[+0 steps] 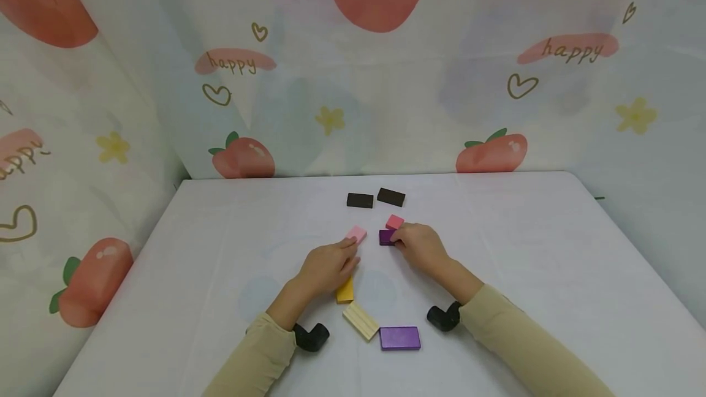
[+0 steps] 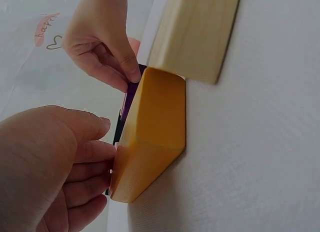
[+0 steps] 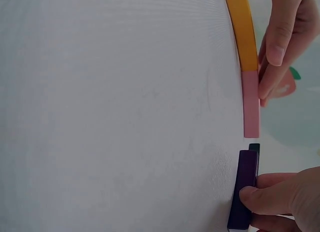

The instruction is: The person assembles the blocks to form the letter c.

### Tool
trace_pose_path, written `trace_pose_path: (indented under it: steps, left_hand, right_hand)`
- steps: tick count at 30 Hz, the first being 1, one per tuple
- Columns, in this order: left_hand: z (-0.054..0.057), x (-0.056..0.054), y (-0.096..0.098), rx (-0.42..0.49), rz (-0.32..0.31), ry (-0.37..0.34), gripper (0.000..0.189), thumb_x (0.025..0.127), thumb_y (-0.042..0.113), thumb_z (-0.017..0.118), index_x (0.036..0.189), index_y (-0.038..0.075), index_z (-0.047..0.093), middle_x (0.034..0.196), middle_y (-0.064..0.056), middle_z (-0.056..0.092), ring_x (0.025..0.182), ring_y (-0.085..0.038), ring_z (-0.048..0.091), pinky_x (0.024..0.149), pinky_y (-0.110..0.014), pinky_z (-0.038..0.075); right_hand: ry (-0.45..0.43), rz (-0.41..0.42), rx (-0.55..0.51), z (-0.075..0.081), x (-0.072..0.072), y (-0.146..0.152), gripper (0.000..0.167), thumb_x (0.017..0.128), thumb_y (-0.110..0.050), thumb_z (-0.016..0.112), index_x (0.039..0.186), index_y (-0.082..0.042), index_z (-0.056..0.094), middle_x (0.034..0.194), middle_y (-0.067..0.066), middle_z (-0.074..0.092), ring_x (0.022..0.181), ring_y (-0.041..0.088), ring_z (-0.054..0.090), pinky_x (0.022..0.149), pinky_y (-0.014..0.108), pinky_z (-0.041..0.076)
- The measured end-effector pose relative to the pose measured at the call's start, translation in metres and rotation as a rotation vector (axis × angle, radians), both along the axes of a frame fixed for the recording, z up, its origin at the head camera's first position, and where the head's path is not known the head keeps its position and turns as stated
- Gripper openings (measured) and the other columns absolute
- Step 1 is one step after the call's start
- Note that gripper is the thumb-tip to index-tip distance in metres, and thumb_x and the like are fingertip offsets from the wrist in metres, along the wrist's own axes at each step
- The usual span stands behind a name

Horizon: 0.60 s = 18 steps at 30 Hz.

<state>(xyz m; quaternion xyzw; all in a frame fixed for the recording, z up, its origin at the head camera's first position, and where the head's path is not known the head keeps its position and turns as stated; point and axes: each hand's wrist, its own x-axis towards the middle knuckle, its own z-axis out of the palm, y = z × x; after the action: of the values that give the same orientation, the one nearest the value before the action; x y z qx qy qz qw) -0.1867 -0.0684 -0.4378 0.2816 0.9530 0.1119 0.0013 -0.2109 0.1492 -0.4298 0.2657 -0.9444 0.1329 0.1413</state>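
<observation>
My right hand (image 1: 421,249) pinches a dark purple block (image 3: 243,187), thumb on its near face and fingers behind it. Just behind that block lies a small coral-pink block (image 1: 394,222). My left hand (image 1: 328,267) reaches over the table with its fingers extended, the fingertips touching a light pink block (image 1: 357,234). A yellow block (image 1: 345,291) lies partly hidden under the left hand in the head view; the right wrist view has it end to end with the light pink block. In the left wrist view, the left thumb stands apart from the other fingers.
Two black blocks (image 1: 360,200) lie toward the back of the white table (image 1: 220,274). Nearer the front, a pale wooden block (image 1: 361,321) lies slanted between the yellow block and a bright purple block (image 1: 399,338). A patterned cloth (image 1: 386,90) hangs behind the table.
</observation>
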Motion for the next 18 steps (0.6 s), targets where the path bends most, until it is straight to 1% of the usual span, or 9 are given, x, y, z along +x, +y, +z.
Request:
trace_pose_path:
  steps: [4,11,18]
  left_hand:
    - [0.0,0.0,0.0,0.004,0.0,0.004,0.042,0.096,0.032,0.046,0.129,0.008,0.054,0.133,-0.001,0.049,0.12,-0.017,0.047,0.094,-0.034,0.042]
    - [-0.001,0.0,0.0,0.007,0.008,0.005,0.043,0.096,0.033,0.046,0.129,0.008,0.054,0.134,0.0,0.049,0.121,-0.015,0.046,0.095,-0.034,0.041]
    - [-0.001,0.0,-0.001,0.018,0.001,0.014,0.042,0.096,0.032,0.046,0.128,0.007,0.055,0.132,-0.001,0.05,0.119,-0.015,0.047,0.094,-0.034,0.042]
  right_hand:
    - [-0.011,-0.009,-0.004,0.001,-0.002,-0.004,0.009,0.074,0.0,0.073,0.08,-0.006,0.073,0.079,0.006,0.068,0.075,0.021,0.064,0.071,0.035,0.052]
    - [-0.027,-0.019,-0.012,-0.001,-0.008,-0.009,0.009,0.075,0.0,0.072,0.082,-0.006,0.074,0.079,0.005,0.068,0.074,0.02,0.064,0.071,0.034,0.052]
    - [-0.005,-0.014,-0.004,-0.001,-0.011,-0.013,0.009,0.075,0.0,0.072,0.081,-0.007,0.074,0.076,0.005,0.067,0.071,0.02,0.063,0.07,0.034,0.052]
